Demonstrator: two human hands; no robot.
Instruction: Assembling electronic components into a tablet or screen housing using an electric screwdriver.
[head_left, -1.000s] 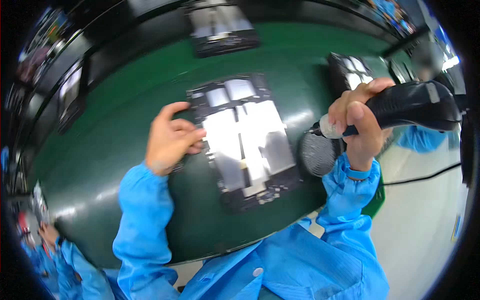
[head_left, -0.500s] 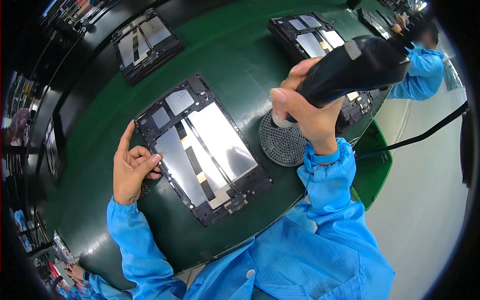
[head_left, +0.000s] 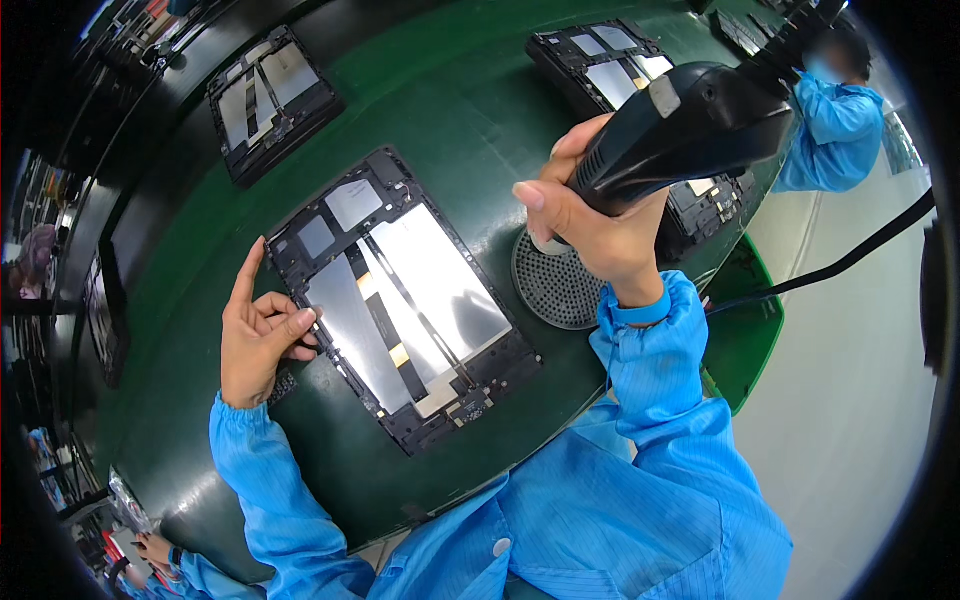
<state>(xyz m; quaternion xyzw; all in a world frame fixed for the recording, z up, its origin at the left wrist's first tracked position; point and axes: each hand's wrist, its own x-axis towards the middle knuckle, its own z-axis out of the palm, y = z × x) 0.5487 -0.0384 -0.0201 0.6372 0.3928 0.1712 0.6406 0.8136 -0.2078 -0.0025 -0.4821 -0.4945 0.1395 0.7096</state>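
An opened tablet (head_left: pixel 355 300) lies on the green table, its silvery battery plates, ribbon cable and black frame exposed. Along its left edge, my left hand (head_left: pixel 262 335) grips the frame with the thumb on the edge, the index finger stretched up to the corner and the other fingers curled. My right hand (head_left: pixel 610 225) is wrapped round a bulky black handheld device (head_left: pixel 685 125) with a ridged grip, raised to the right of the tablet. Its exact kind I cannot make out. Below that hand sits a round grey perforated disc (head_left: pixel 560 285), partly hidden by my fingers.
Another opened tablet stack (head_left: pixel 270 100) lies at the far left, and one (head_left: pixel 590 65) at the far right. A further opened tablet (head_left: pixel 705 210) is behind my right hand. A green bin (head_left: pixel 750 350) and black cable (head_left: pixel 850 262) are at right. A co-worker (head_left: pixel 840 130) sits beyond.
My right hand and the black device have shifted slightly left. My left hand keeps its hold on the tablet, which stays almost in place.
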